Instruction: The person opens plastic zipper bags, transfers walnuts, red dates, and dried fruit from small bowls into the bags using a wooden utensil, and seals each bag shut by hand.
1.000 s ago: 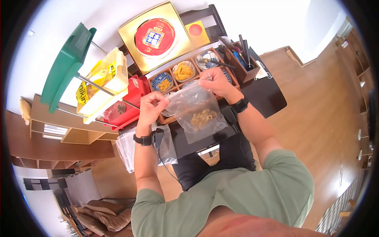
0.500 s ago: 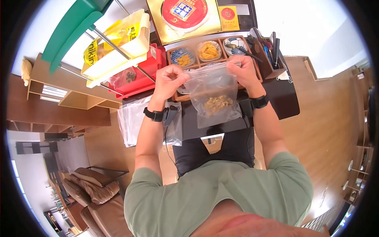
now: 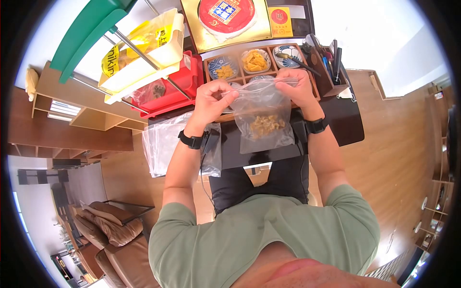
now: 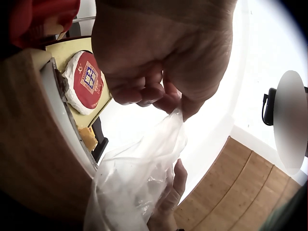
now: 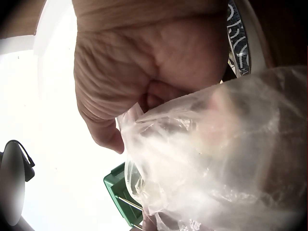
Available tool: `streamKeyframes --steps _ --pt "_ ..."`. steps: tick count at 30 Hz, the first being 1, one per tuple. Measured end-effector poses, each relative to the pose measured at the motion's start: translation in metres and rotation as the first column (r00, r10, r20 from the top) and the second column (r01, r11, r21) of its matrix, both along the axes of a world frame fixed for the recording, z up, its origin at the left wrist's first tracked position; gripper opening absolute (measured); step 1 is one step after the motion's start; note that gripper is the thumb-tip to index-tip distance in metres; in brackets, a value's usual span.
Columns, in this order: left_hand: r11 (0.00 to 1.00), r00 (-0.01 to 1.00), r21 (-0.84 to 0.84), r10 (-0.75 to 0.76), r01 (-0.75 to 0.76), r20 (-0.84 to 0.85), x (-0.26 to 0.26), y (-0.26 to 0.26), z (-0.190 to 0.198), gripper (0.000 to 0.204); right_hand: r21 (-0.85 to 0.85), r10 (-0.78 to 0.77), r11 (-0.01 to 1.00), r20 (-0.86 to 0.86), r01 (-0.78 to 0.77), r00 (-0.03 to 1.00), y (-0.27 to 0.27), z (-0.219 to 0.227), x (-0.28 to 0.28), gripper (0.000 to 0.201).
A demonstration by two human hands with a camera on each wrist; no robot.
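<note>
A clear zip-top bag hangs between my two hands, over the front of the dark table. Brownish-yellow dried pieces lie in its lower half. My left hand pinches the bag's top left corner between thumb and fingers. The top right corner is gripped by my right hand. Between them the bag's upper edge is wavy and sags a little. In the left wrist view the plastic runs down from the pinching fingertips. The bag covers much of the right wrist view.
Behind the bag stands a wooden divided tray with patterned dishes, two holding yellow pieces. A pen box is at right. Red bin, cream basket and flat clear bags lie left. A gold box stands behind.
The head view has shifted, so the table things sit differently in it. Both hands keep hold of the bag. Its top edge, stretched straighter before, now sags into a wavy line.
</note>
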State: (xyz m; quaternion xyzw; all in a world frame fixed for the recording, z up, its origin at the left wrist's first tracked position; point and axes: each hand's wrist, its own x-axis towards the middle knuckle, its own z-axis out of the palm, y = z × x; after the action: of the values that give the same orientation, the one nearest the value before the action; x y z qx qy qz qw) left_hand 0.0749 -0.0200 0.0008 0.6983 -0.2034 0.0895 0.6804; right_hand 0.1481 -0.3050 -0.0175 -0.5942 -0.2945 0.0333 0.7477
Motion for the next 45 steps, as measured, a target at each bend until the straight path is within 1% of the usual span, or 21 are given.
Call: streamKeyframes --steps 2,3,5,8,9,11,15,17,21,23,26,30,32,36,39,41,42,44,45 --pt "1.0 0.999 -0.002 -0.004 0.004 0.034 0.0 0.0 0.001 0.007 -0.038 0.005 0.999 0.052 -0.003 0.999 -0.001 -0.001 0.002 0.005" --pt "1.0 0.999 0.0 -0.006 0.006 0.035 -0.001 0.0 0.002 0.007 -0.035 0.003 0.999 0.053 -0.002 0.999 -0.001 0.0 0.003 0.005" --pt "0.998 0.999 0.056 -0.024 0.023 0.023 -0.002 0.0 0.006 0.009 -0.05 -0.001 0.999 0.02 0.002 1.0 -0.002 0.004 0.001 0.006" --pt "0.997 0.999 0.071 -0.023 0.02 0.034 -0.002 0.001 0.005 0.009 -0.042 0.005 0.999 0.015 -0.005 1.0 -0.003 0.003 0.001 0.006" --pt "0.997 0.999 0.07 -0.022 0.019 0.033 -0.002 0.0 0.004 0.009 -0.043 0.006 0.999 0.013 -0.005 1.0 -0.003 0.003 0.002 0.006" --pt "1.0 0.996 0.021 -0.021 0.019 0.087 -0.001 -0.002 0.003 0.007 -0.037 0.012 0.999 0.04 -0.011 0.999 -0.003 0.001 0.003 0.006" --pt "1.0 0.996 0.005 -0.005 0.005 0.09 -0.001 -0.002 0.0 0.007 -0.021 0.016 1.0 -0.001 -0.016 1.0 -0.003 0.001 0.002 0.006" --pt "1.0 0.999 -0.009 0.014 -0.014 0.052 -0.001 -0.001 -0.002 0.007 -0.003 0.033 0.999 -0.016 -0.033 0.999 -0.003 0.002 0.002 0.007" --pt "1.0 0.998 -0.002 0.017 -0.017 0.055 0.0 -0.001 -0.003 0.008 -0.002 0.024 1.0 -0.02 -0.024 1.0 -0.001 -0.002 0.003 0.007" --pt "0.999 0.995 0.024 0.035 -0.037 0.088 0.001 -0.001 -0.002 0.009 -0.015 0.014 1.0 -0.033 -0.014 0.999 -0.001 -0.003 0.003 0.007" --pt "0.999 0.993 0.014 0.04 -0.042 0.11 0.001 -0.002 -0.002 0.009 0.003 0.028 1.0 -0.055 -0.028 0.998 -0.001 -0.001 0.001 0.007" --pt "0.999 0.991 0.013 0.038 -0.04 0.13 0.003 -0.002 -0.004 0.009 0.029 0.054 0.998 -0.054 -0.052 0.997 -0.002 -0.005 0.002 0.006" --pt "1.0 0.995 0.004 0.029 -0.029 0.099 0.002 -0.002 -0.003 0.009 0.018 0.062 0.998 -0.043 -0.062 0.997 -0.002 -0.003 0.002 0.006" --pt "1.0 0.995 -0.018 0.011 -0.009 0.102 0.001 -0.004 -0.001 0.01 -0.011 0.036 0.999 -0.023 -0.036 0.999 -0.003 0.0 0.001 0.006" --pt "1.0 0.995 -0.031 0.004 -0.001 0.101 -0.001 -0.005 0.001 0.01 0.001 0.061 0.998 -0.036 -0.061 0.997 -0.006 0.005 0.0 0.006" --pt "0.999 0.994 -0.036 0.001 0.003 0.108 0.0 -0.004 -0.001 0.01 -0.047 0.051 0.998 0.036 -0.05 0.998 -0.012 0.016 0.0 0.011" --pt "0.999 0.993 -0.04 0.0 0.005 0.115 -0.001 -0.004 -0.002 0.01 -0.052 0.05 0.998 0.043 -0.048 0.998 -0.015 0.022 -0.001 0.011" --pt "1.0 0.993 -0.024 -0.006 0.009 0.121 0.0 -0.005 -0.001 0.01 -0.149 0.022 0.989 0.155 0.002 0.988 -0.019 0.036 -0.002 0.016" --pt "0.999 0.992 -0.032 0.0 0.004 0.126 -0.001 -0.005 -0.001 0.01 -0.157 0.027 0.988 0.159 -0.002 0.987 -0.02 0.042 -0.002 0.016"
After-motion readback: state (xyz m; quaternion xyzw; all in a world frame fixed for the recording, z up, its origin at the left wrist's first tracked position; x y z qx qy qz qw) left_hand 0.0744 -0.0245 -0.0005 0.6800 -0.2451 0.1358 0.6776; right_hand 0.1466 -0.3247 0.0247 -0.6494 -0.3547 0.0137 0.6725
